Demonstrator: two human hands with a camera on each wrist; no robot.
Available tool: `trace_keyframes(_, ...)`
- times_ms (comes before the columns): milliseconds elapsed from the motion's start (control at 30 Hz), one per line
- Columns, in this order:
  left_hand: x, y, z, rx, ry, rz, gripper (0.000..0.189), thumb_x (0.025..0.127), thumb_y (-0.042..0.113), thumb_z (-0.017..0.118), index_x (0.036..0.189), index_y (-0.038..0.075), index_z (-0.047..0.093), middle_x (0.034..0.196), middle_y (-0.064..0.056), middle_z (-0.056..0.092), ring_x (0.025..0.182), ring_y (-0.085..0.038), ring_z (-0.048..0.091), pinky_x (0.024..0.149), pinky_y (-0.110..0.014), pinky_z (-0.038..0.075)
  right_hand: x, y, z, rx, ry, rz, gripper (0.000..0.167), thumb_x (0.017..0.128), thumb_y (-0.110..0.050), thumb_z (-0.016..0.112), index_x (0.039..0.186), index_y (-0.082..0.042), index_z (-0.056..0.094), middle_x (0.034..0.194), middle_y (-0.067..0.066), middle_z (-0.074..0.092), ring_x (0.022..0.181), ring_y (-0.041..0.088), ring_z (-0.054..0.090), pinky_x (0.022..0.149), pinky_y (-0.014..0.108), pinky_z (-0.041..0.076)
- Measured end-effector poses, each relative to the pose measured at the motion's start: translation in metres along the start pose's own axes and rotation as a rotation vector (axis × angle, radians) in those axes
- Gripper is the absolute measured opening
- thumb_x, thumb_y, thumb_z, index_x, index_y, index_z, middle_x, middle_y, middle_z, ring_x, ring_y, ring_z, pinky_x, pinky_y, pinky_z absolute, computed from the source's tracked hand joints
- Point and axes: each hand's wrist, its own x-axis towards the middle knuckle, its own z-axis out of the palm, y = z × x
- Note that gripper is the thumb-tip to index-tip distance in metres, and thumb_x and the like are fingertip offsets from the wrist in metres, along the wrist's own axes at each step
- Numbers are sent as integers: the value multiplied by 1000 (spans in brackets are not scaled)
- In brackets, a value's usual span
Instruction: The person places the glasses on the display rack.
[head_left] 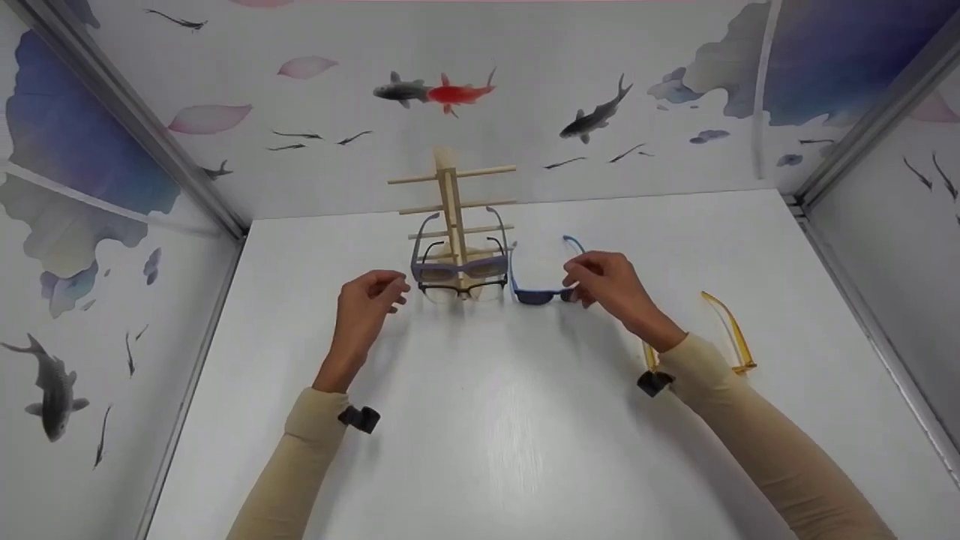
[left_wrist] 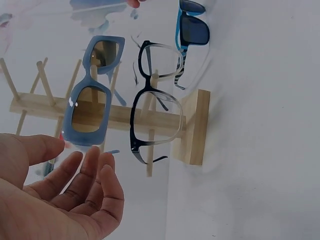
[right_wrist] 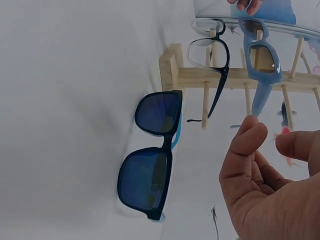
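Note:
A wooden display rack (head_left: 448, 196) stands on the table with pegs to both sides. On it hang blue-grey sunglasses (left_wrist: 87, 115) with brown lenses and, one peg row lower, black-and-clear eyeglasses (left_wrist: 134, 120). My left hand (head_left: 369, 301) hovers by the left end of the blue-grey pair, its fingers loosely bent and thumb apart, holding nothing. Beside the rack on the right, dark sunglasses (right_wrist: 170, 141) with blue temples rest on the table. My right hand (head_left: 606, 285) overlaps their right end in the head view; in the right wrist view its thumb and fingertips are apart with nothing between them.
Yellow-framed glasses (head_left: 739, 341) lie on the white table (head_left: 480, 450) at the right, partly hidden by my right forearm. Walls (head_left: 510, 45) printed with fish and petals enclose the back and sides. The upper rack pegs (head_left: 487, 172) carry no glasses.

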Motion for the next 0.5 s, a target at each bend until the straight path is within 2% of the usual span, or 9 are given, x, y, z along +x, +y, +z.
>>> trace_keyframes(167, -15, -5, 5, 13, -18, -7, 22, 110, 16, 69, 124, 3, 77, 115, -18, 78, 101, -28, 75, 84, -28, 61, -13, 12, -8, 0, 2, 1, 35, 113, -29, 65, 125, 3, 73, 113, 29, 75, 84, 25, 74, 73, 26, 64)
trace_keyframes(400, -30, -5, 15, 16, -58, -1, 19, 109, 15, 70, 121, 4, 79, 110, -11, 79, 98, -25, 74, 83, -30, 61, -31, 21, -22, -44, 7, 8, 39, 113, -28, 65, 129, 8, 71, 107, 17, 77, 84, 24, 75, 73, 26, 64)
trace_keyframes(500, -34, -3, 22, 24, -84, 11, 17, 108, 13, 70, 120, 5, 79, 108, -8, 79, 96, -24, 73, 82, -29, 61, -38, 26, -28, -56, 15, 29, 42, 113, -30, 65, 130, 8, 71, 110, 21, 76, 85, 23, 75, 73, 26, 64)
